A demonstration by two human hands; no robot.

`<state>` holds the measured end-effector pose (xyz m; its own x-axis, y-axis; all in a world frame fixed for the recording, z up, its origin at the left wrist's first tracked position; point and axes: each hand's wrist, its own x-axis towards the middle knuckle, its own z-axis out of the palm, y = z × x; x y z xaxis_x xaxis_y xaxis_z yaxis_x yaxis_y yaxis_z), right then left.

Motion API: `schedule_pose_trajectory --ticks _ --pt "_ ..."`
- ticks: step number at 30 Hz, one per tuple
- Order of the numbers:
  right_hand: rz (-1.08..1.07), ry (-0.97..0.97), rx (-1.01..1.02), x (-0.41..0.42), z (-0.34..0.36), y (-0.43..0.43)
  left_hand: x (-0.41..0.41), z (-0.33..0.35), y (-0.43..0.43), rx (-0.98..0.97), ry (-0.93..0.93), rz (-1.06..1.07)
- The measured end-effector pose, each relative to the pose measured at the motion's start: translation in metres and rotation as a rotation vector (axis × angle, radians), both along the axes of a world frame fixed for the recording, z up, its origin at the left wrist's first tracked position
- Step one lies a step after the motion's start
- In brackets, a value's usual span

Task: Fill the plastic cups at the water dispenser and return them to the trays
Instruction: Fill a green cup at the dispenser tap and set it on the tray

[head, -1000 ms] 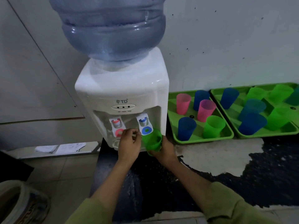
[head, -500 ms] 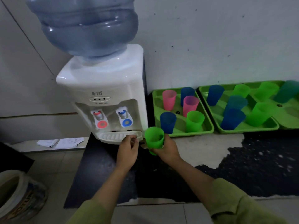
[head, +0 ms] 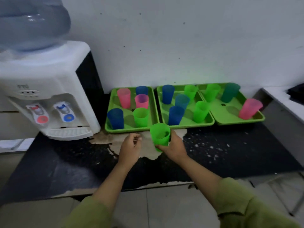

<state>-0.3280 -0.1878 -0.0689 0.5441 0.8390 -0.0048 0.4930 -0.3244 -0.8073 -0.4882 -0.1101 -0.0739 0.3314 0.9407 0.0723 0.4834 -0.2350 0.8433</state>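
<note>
My right hand (head: 174, 145) grips a green plastic cup (head: 160, 134) upright, just in front of the gap between the left tray (head: 131, 129) and the middle tray (head: 189, 125). My left hand (head: 130, 147) hovers beside it with fingers curled and nothing in it. The white water dispenser (head: 49, 96) stands at the left with a red tap (head: 40, 112) and a blue tap (head: 65, 111). Three green trays hold several pink, blue and green cups; the right tray (head: 230, 112) carries a pink cup (head: 250, 108).
The black countertop (head: 230, 153) has a worn pale patch (head: 148, 139) under my hands. A big blue water bottle (head: 31, 22) tops the dispenser. A white wall (head: 181, 38) backs the trays. A grey ledge (head: 283, 106) stands at the right.
My right hand has carried the green cup from under the blue tap rightward to the front of the trays. My left hand has left the dispenser and followed alongside.
</note>
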Motion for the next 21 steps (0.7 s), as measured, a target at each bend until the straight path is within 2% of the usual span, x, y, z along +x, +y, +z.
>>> schedule_pose_trajectory --ticks 9,17,21 --pt "-0.211 -0.026 -0.012 0.107 0.008 -0.044 0.109 0.0 -0.026 -0.052 0.065 -0.243" --pt "-0.339 -0.102 0.01 0.194 0.008 -0.044 0.198 -0.004 -0.012 0.067 0.22 -0.507" --pt "-0.39 -0.121 0.045 0.228 0.006 -0.037 0.225 -0.013 -0.006 0.087 0.294 -0.563"
